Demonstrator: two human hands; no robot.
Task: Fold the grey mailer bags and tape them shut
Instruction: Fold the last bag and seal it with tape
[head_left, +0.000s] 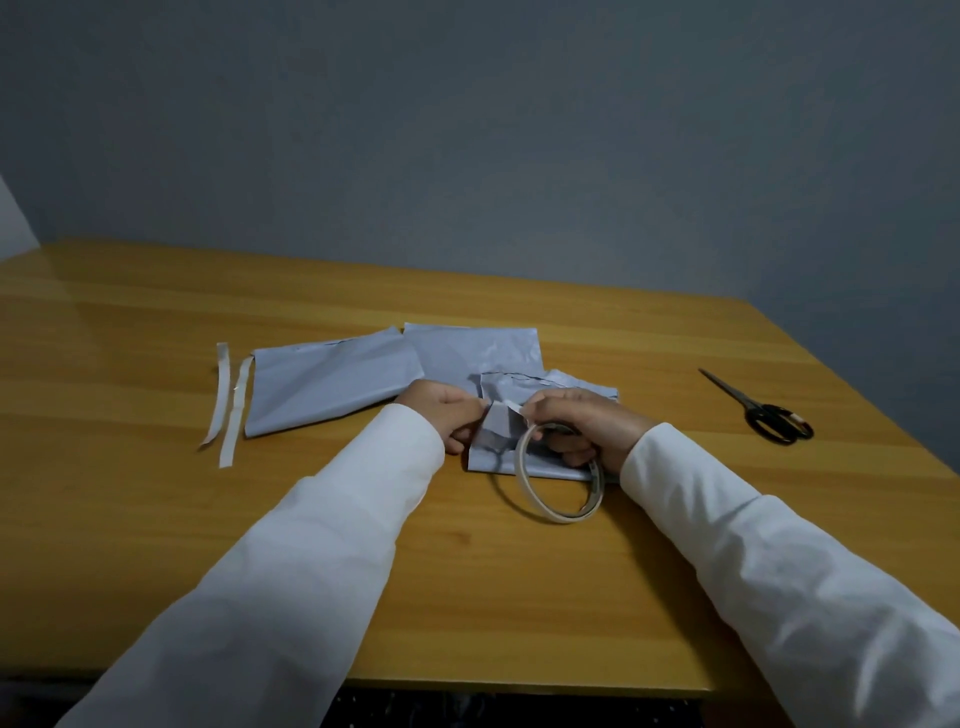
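Note:
A folded grey mailer bag (498, 436) lies in front of me on the wooden table (156, 322). My left hand (447, 413) pinches its raised left edge. My right hand (582, 421) holds a thin white tape roll (558, 493) that stands on edge against the bag, and its fingertips pinch a short loose tape end (511, 406) over the fold. Two more grey mailer bags lie flat behind: one at the left (327, 382), one at the middle back (475, 351).
Two white peeled strips (228, 402) lie left of the bags. Black-handled scissors (763, 410) rest at the right of the table. The table's near edge runs just under my forearms; a grey wall stands behind.

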